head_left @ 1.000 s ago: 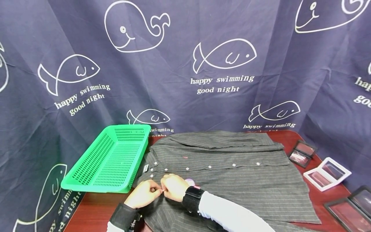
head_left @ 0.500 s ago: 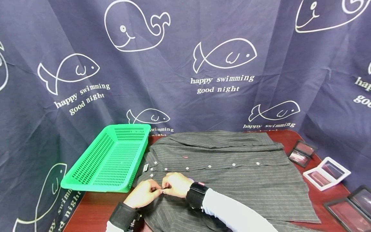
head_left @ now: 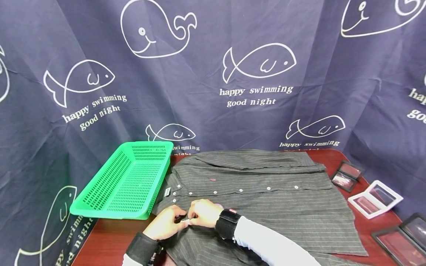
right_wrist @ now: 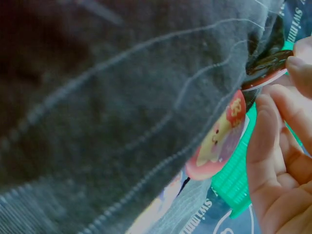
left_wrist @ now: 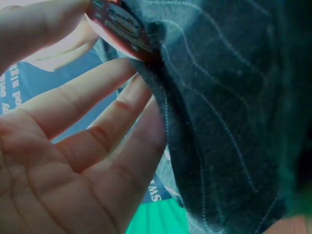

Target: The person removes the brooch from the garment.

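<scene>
A dark grey pinstriped shirt lies across the table, its white buttons in a row. Near the collar, my left hand and right hand meet at the fingertips over the cloth. Both pinch a dark round badge at its rim, held against a fold of the shirt; its fastening is hidden. The left hand's lower fingers spread against the fabric. In the right wrist view, a red-and-yellow badge sits on the shirt beside the dark badge, with the right hand's fingers near it.
A green plastic basket stands at the table's left, close to the collar. Along the right edge lie a dark open compact case, a white one and a larger black one. A printed curtain hangs behind.
The right hand has shifted slightly right. A purple badge beside it has become mostly covered. The left hand stays near the same place, its thumb and forefinger now a little farther apart.
</scene>
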Tool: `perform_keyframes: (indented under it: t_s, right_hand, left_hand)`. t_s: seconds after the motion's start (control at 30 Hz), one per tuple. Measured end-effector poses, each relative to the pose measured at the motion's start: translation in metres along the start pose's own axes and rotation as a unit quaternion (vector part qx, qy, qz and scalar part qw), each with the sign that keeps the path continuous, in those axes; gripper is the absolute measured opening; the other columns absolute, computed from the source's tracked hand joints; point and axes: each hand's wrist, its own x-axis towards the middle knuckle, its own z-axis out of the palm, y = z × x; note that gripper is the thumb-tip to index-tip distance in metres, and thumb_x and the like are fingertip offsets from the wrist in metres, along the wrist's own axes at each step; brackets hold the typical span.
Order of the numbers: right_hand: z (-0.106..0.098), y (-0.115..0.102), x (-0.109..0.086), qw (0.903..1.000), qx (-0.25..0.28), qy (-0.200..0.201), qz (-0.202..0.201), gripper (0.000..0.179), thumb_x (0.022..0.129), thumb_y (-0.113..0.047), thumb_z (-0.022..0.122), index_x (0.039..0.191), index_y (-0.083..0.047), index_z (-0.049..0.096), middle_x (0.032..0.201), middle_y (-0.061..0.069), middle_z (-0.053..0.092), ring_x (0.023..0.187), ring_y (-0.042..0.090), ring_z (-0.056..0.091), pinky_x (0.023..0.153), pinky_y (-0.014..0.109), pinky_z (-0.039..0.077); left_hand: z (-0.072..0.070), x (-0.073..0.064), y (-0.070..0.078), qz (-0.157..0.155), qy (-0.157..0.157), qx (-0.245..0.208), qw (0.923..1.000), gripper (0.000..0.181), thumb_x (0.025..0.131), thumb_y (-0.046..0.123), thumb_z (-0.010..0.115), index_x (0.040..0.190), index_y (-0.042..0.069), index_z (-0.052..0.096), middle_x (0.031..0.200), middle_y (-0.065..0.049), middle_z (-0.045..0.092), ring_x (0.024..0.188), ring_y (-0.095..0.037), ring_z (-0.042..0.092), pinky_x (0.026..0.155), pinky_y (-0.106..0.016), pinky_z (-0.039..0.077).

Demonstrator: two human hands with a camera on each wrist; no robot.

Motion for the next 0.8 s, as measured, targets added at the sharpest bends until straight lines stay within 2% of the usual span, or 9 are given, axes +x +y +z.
perform_keyframes:
  t_s: [0.3,0.5,0.67,0.8]
  right_hand:
    - [0.005,-0.001,-0.001,0.9979,-0.049,0.016,-0.040,0.009,0.077,-0.024,0.078,0.079,-0.015,0.075,0.076,-0.006,0.063,0.067,0.001,0.054,0.063,0.009,0.039]
    - [0.008,-0.001,0.000,0.9972,-0.071,0.002,-0.023,0.011,0.082,-0.029,0.075,0.081,-0.018,0.075,0.077,-0.009,0.063,0.070,0.002,0.055,0.066,0.011,0.041]
    - [0.012,-0.002,0.001,0.9954,-0.092,-0.024,-0.013,0.008,0.077,-0.026,0.078,0.081,-0.020,0.074,0.077,-0.011,0.059,0.071,0.002,0.053,0.066,0.012,0.040]
    - [0.015,-0.001,0.002,0.9934,-0.110,-0.028,-0.015,0.010,0.075,-0.027,0.079,0.082,-0.021,0.074,0.078,-0.011,0.058,0.071,0.002,0.054,0.065,0.013,0.040]
  left_hand:
    - [0.005,-0.001,0.001,0.001,-0.014,0.019,0.9997,0.031,0.077,0.020,0.078,0.102,0.004,0.072,0.095,0.000,0.062,0.087,-0.017,0.061,0.075,-0.030,0.049]
    - [0.010,0.001,0.003,0.000,-0.007,0.057,0.9983,0.032,0.074,0.021,0.082,0.102,0.008,0.071,0.096,0.001,0.061,0.089,-0.016,0.061,0.078,-0.031,0.051]
    - [0.013,0.001,0.005,0.000,0.003,0.075,0.9972,0.030,0.070,0.020,0.084,0.095,0.011,0.070,0.094,0.002,0.061,0.086,-0.014,0.062,0.075,-0.030,0.051]
    - [0.014,0.001,0.007,0.004,0.013,0.086,0.9962,0.030,0.068,0.018,0.086,0.092,0.012,0.069,0.090,0.003,0.059,0.082,-0.013,0.061,0.072,-0.029,0.051]
